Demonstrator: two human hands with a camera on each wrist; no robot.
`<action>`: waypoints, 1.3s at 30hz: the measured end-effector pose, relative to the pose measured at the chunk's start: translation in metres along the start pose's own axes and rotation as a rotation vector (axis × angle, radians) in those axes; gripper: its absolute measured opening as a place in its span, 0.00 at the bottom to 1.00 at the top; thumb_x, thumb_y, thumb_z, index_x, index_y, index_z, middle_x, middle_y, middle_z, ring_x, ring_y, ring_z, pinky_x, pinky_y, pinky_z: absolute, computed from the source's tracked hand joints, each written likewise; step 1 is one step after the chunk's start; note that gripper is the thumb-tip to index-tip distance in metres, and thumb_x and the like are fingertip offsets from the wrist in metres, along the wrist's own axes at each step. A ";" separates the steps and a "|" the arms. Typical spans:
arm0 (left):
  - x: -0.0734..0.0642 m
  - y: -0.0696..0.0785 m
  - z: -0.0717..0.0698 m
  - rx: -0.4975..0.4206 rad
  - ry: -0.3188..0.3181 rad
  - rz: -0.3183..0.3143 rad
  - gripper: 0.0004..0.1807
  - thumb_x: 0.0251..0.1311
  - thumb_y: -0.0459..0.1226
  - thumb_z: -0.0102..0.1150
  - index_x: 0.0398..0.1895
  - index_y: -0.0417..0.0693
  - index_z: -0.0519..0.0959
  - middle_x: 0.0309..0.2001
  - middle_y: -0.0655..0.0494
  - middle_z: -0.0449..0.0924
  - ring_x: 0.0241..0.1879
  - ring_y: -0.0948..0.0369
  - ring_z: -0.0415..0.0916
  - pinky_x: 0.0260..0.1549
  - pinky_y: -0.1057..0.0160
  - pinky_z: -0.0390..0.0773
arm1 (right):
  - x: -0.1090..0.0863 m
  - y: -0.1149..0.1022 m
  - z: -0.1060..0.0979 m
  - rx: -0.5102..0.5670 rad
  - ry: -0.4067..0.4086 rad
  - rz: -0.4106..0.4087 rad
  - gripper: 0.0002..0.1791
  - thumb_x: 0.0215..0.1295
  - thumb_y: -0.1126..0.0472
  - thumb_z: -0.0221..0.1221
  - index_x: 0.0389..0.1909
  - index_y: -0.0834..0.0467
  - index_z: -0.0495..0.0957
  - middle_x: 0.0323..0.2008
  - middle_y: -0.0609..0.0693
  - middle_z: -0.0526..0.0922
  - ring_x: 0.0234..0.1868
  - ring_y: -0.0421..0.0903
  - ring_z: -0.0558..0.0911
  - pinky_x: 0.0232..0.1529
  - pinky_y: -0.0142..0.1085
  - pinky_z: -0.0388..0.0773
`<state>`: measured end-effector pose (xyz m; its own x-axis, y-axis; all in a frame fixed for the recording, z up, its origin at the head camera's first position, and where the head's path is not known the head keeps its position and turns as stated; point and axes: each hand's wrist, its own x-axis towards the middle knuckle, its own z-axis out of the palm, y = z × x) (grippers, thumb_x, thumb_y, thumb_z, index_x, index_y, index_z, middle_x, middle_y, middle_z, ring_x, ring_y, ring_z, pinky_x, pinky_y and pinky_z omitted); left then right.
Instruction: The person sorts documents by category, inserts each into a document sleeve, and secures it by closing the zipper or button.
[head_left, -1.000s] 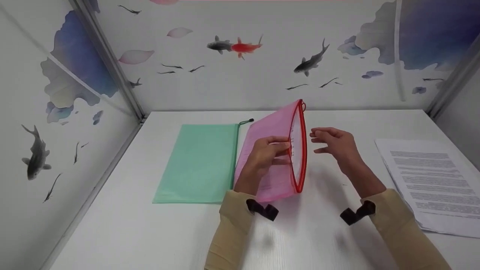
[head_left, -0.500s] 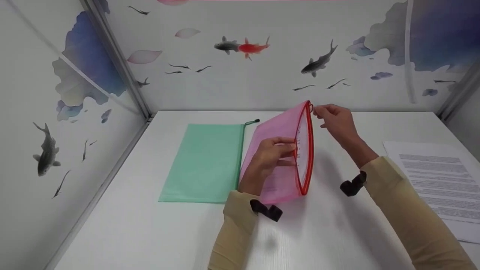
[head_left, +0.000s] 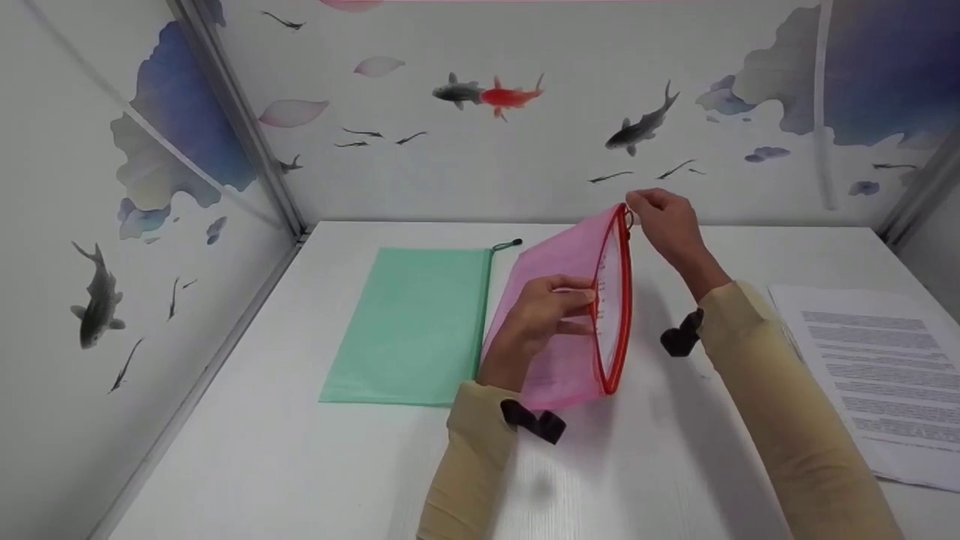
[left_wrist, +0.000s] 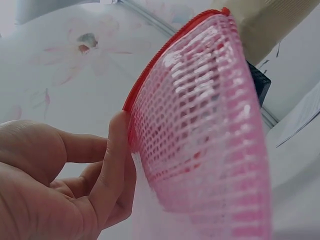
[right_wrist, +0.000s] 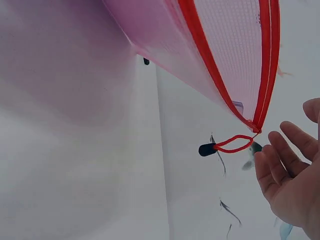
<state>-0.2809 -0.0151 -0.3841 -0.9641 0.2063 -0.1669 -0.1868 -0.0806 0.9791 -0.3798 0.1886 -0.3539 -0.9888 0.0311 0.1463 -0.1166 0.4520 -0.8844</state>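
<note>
A pink mesh zipper pouch (head_left: 559,255) with red zipper edges stands tilted on the table, its mouth gaping to the right. My left hand (head_left: 536,315) pinches the near edge of that mouth; in the left wrist view its fingers (left_wrist: 119,150) meet the red edge. Up at the far top corner is my right hand (head_left: 670,225). Its fingers (right_wrist: 295,145) are loosely bent beside the corner in the right wrist view, with no grip on the pouch showing. From that corner hangs a red cord pull (right_wrist: 232,145) with a black tip. Small dark marks show inside the mouth.
A green zipper pouch (head_left: 412,322) lies flat to the left, partly behind the pink one. At the right lies a stack of printed paper (head_left: 862,360). White walls (head_left: 525,165) with painted fish close off the back and left of the white table (head_left: 300,465).
My right hand has risen from beside the middle of the pouch mouth to its far top corner. The left hand keeps its hold, and the view has shifted slightly.
</note>
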 end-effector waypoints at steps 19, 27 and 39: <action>-0.003 -0.003 0.010 0.029 -0.069 0.005 0.13 0.61 0.37 0.68 0.48 0.46 0.85 0.42 0.52 0.86 0.44 0.49 0.88 0.37 0.57 0.88 | 0.018 0.015 -0.002 -0.076 -0.123 0.093 0.36 0.78 0.41 0.44 0.71 0.65 0.65 0.66 0.65 0.72 0.67 0.58 0.71 0.72 0.56 0.66; -0.004 -0.008 0.016 0.098 -0.124 -0.003 0.11 0.62 0.32 0.65 0.47 0.40 0.84 0.38 0.51 0.84 0.36 0.56 0.85 0.33 0.56 0.88 | 0.015 0.011 -0.001 -0.062 -0.066 0.104 0.30 0.76 0.42 0.47 0.59 0.65 0.76 0.41 0.52 0.82 0.38 0.39 0.82 0.53 0.41 0.82; -0.004 -0.017 0.032 0.364 -0.160 -0.049 0.05 0.60 0.30 0.66 0.39 0.44 0.86 0.32 0.53 0.83 0.30 0.57 0.84 0.30 0.56 0.88 | 0.018 0.008 -0.006 0.032 -0.108 0.137 0.26 0.73 0.48 0.56 0.60 0.64 0.77 0.40 0.49 0.83 0.35 0.36 0.84 0.38 0.29 0.86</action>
<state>-0.2678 0.0168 -0.3966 -0.9088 0.3533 -0.2221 -0.1249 0.2776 0.9525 -0.3976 0.1979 -0.3555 -0.9997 -0.0060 -0.0231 0.0185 0.4210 -0.9069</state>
